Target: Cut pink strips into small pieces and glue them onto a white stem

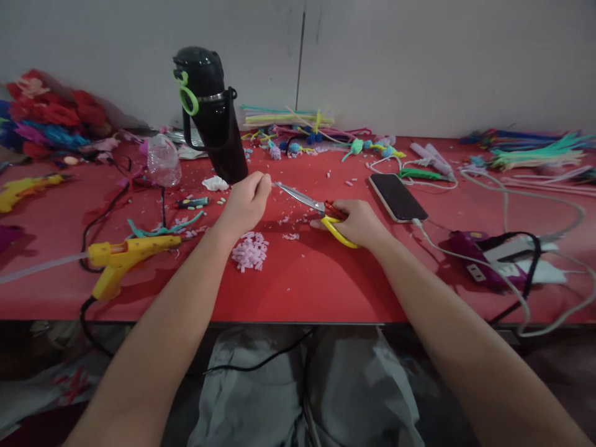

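Note:
My right hand [356, 222] grips a pair of scissors [305, 200] with yellow and red handles, its blades pointing left. The blades look nearly closed, their tips close to the fingers of my left hand [249, 202]. Those fingers are pinched together; a tiny pale bit shows by the tips, but what they hold is too small to make out. Below my left hand lies a small heap of short lilac pieces [250, 251] on the red tabletop [298, 292]. Lilac scraps [291, 236] are scattered under the scissors.
A black bottle [216, 124] stands behind my left hand. To the left lies a yellow glue gun [125, 257]. A phone [398, 197] with a cable and a purple power strip [488, 264] are at right. Pipe cleaners [288, 118] lie along the wall.

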`<state>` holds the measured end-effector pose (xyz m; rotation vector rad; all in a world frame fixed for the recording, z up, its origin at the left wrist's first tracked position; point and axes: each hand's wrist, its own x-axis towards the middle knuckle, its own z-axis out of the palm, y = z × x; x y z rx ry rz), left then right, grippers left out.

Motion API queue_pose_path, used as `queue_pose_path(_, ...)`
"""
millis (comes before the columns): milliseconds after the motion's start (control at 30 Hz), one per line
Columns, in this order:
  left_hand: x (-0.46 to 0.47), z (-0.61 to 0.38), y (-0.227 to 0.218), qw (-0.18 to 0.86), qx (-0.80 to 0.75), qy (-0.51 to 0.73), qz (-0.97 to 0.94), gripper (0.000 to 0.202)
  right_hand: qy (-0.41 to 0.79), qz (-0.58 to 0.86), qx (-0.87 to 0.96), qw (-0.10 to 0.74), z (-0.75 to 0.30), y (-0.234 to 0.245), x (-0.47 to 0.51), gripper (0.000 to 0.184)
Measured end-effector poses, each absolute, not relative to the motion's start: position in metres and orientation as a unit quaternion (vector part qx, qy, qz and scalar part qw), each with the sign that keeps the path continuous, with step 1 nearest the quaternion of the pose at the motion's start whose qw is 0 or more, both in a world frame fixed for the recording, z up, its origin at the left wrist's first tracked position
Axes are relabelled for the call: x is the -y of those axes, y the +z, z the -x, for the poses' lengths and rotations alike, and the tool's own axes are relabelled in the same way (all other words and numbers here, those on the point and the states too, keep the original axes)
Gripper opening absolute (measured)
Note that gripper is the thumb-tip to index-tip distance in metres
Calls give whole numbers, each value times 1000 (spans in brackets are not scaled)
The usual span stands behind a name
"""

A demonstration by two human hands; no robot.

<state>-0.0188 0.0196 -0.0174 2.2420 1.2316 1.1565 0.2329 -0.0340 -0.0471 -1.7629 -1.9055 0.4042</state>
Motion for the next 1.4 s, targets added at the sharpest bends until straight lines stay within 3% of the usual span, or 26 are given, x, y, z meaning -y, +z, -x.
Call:
queue_pose_path(900,-20,19,-18,169,-427,405,-790,36,149,664,688,253,-230,-45,35,67)
queue_pose_path(1400,-20,24,-13,145,-420,416,-793,14,171,645,695,268,-230,-39,39,67)
